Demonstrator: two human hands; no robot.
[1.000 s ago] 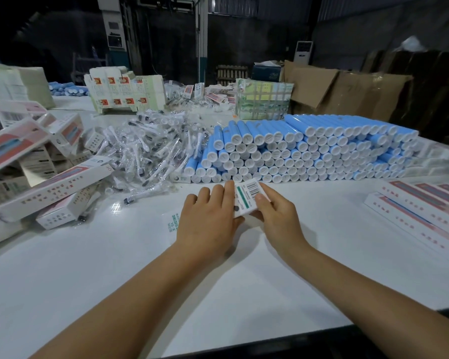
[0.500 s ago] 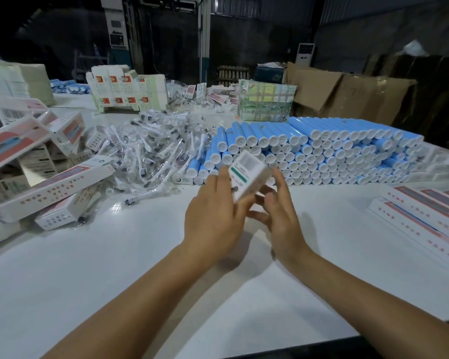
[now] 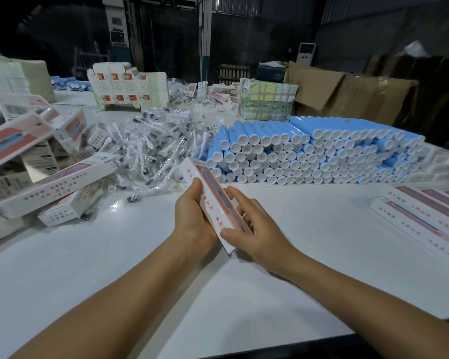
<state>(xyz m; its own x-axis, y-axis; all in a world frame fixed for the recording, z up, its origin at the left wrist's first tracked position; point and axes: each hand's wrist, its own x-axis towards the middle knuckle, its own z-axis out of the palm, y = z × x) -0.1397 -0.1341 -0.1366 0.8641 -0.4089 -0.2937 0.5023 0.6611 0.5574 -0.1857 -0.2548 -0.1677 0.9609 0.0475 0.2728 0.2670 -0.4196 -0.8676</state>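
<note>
Free table (image 3: 114,268) before the blue tube stack (image 3: 309,156)
Brush heads (image 3: 153,146) left of it, flat boxes (image 3: 425,218) right

body: two arms in view | left hand (image 3: 192,221): bare | right hand (image 3: 259,234): bare | forearms: bare to the frame's lower edge, slender

We log a white table top (image 3: 114,281) running across the whole view. Right of centre sits a stepped stack of light-blue cylindrical tubes with white round caps (image 3: 322,156), lying on their sides, cap ends toward us. Touching its left end we see a loose heap of white brush heads in clear plastic sleeves (image 3: 156,151). Far left: a tumbled pile of long white-and-pink cardboard boxes (image 3: 49,187). Right edge: flat rows of similar white-and-pink boxes (image 3: 425,218). Behind the tubes we record a strapped green-and-white bundle of cartons (image 3: 267,102) and brown corrugated cardboard sheets (image 3: 347,97).
</note>
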